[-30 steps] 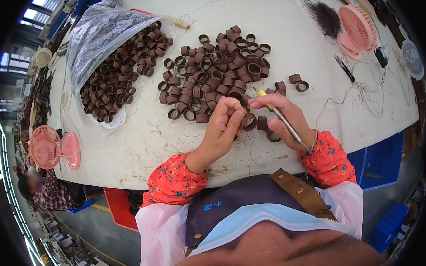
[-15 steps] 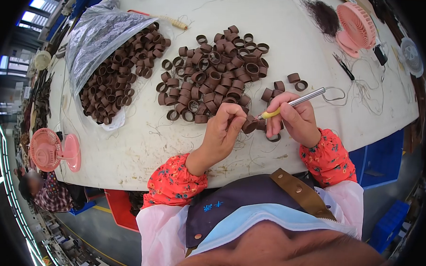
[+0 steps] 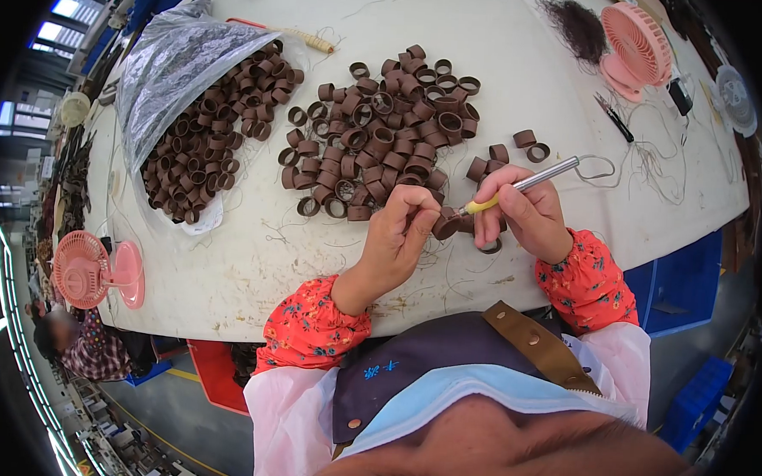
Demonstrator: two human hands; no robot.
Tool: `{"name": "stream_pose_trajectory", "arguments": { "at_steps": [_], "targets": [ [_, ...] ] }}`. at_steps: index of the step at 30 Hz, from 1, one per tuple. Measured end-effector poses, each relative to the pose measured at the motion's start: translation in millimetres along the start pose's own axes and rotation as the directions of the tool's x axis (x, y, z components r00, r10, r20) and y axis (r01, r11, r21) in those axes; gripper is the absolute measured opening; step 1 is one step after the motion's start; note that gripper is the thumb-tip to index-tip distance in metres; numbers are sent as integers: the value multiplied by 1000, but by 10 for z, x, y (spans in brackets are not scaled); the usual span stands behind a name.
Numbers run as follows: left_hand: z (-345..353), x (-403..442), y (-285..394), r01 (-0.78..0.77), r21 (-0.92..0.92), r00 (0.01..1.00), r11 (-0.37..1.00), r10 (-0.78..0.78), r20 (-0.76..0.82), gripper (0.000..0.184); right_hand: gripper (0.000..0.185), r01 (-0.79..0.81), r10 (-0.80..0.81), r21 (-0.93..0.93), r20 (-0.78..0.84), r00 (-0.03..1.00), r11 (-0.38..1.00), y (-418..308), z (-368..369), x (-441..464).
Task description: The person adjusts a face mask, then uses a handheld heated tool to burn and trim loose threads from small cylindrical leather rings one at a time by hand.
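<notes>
My left hand (image 3: 404, 234) pinches a small brown ring (image 3: 446, 225) between thumb and fingers. In my right hand (image 3: 522, 212) is a slim pen-like tool (image 3: 543, 175) with a metal shaft and a yellow grip, a cord or wire loop at its back end. Its tip meets the ring or lies very close to it; the exact contact is too small to tell. A large heap of similar brown rings (image 3: 377, 140) lies just beyond my left hand. Several loose rings (image 3: 523, 139) rest beyond my right hand, and some are partly hidden under it.
A clear plastic bag (image 3: 180, 68) spills more rings at the left. Pink fans stand at the left edge (image 3: 82, 267) and far right (image 3: 636, 45). Black snips (image 3: 616, 119), loose threads and a dark fibre bundle (image 3: 577, 30) lie on the right. A blue crate (image 3: 685, 285) stands beside the table.
The tool's tip and shaft have shifted very slightly against the ring. Both hands stay in nearly the same place, and the heaps are unchanged.
</notes>
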State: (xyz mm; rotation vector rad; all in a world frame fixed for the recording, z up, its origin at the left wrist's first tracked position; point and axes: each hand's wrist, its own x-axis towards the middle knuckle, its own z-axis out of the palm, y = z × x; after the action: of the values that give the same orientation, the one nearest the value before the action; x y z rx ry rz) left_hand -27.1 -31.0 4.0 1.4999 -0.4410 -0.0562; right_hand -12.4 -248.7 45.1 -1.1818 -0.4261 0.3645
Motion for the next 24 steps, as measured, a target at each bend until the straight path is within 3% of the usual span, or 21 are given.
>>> {"name": "stream_pose_trajectory", "arguments": {
  "at_steps": [10,13,16,17,20,24],
  "targets": [
    [1,-12,-6,17,-16,1000,1000,-17,-1,7,26,50,-50,17,32,998,999,13,-20,12],
    [-4,-9,-9,23,-19,1000,1000,-23,1,7,18,122,-127,-86,-53,990,989,50,21,36],
    [3,-7,18,45,-13,999,999,-45,9,7,27,192,-196,-550,53,979,813,20,80,95],
    [9,-4,33,55,-11,998,998,-55,13,7,36,192,-188,-543,63,980,818,84,71,91],
    [27,25,50,-1,17,1000,1000,1,4,10,35,170,-148,-609,86,985,775,57,15,67],
    [42,60,60,85,-83,995,993,-88,-38,17,38,357,-363,-742,164,917,567,28,1,108]
  ]
}}
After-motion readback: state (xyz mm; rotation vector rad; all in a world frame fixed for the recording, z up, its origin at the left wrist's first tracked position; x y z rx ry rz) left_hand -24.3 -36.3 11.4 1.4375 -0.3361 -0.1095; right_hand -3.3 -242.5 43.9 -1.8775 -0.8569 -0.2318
